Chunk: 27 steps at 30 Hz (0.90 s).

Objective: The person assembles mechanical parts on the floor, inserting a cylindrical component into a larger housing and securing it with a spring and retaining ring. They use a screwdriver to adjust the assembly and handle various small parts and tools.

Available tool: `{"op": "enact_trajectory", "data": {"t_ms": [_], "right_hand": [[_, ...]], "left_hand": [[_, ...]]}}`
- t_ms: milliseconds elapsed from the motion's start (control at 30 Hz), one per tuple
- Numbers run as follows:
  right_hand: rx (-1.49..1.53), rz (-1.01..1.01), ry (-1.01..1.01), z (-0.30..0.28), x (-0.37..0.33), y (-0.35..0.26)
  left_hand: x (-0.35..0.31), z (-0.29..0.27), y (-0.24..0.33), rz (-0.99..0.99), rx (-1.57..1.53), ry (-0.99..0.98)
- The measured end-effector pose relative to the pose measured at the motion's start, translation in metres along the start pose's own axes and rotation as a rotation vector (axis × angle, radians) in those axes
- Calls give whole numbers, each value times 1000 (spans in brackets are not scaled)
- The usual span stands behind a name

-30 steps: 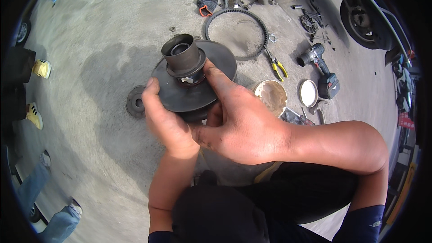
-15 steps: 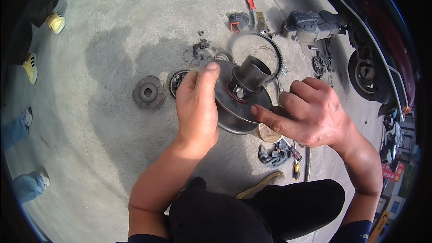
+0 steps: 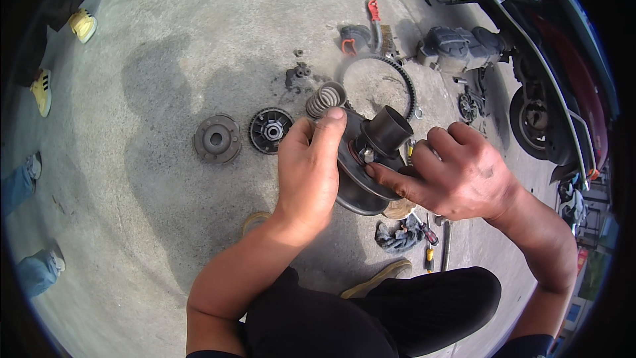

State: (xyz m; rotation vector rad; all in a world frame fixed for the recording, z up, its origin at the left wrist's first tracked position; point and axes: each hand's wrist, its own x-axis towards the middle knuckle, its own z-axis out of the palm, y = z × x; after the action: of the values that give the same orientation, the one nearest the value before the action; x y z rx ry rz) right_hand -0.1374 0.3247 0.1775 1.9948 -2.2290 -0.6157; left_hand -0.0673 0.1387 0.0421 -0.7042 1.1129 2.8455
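My left hand (image 3: 310,179) grips a dark metal pulley (image 3: 358,200) made of two discs, its thumb over the upper rim. A dark cylindrical sleeve (image 3: 389,131) stands tilted on the pulley's hub, raised off the disc. Around the hub's base is a reddish-brown ring (image 3: 354,152), with shiny metal showing beside it. My right hand (image 3: 464,172) is closed, its thumb tip against the hub below the sleeve. Its other fingers are curled, and whatever they pinch is hidden.
On the concrete lie a coil spring (image 3: 323,101), a toothed belt (image 3: 412,86), a finned black wheel (image 3: 271,130) and a round metal part (image 3: 217,139). A rag (image 3: 397,235) and yellow screwdriver (image 3: 430,258) lie near my foot. A scooter (image 3: 563,93) stands right; bystanders' shoes (image 3: 83,25) are left.
Both hands and the pulley have shifted right and slightly nearer to me, uncovering the spring and finned wheel. My right thumb has moved from the disc's face in to the hub.
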Motion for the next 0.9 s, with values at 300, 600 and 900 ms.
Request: {"op": "enact_trajectory", "data": {"t_ms": [300, 600, 900], "right_hand": [[-31, 25, 7, 3, 4, -4], [2, 73, 14, 4, 11, -24], [588, 379, 421, 1, 17, 1]], "left_hand": [[-1, 9, -1, 108, 138, 49], [-6, 14, 3, 140, 172, 41], [-2, 6, 4, 169, 245, 3]]}}
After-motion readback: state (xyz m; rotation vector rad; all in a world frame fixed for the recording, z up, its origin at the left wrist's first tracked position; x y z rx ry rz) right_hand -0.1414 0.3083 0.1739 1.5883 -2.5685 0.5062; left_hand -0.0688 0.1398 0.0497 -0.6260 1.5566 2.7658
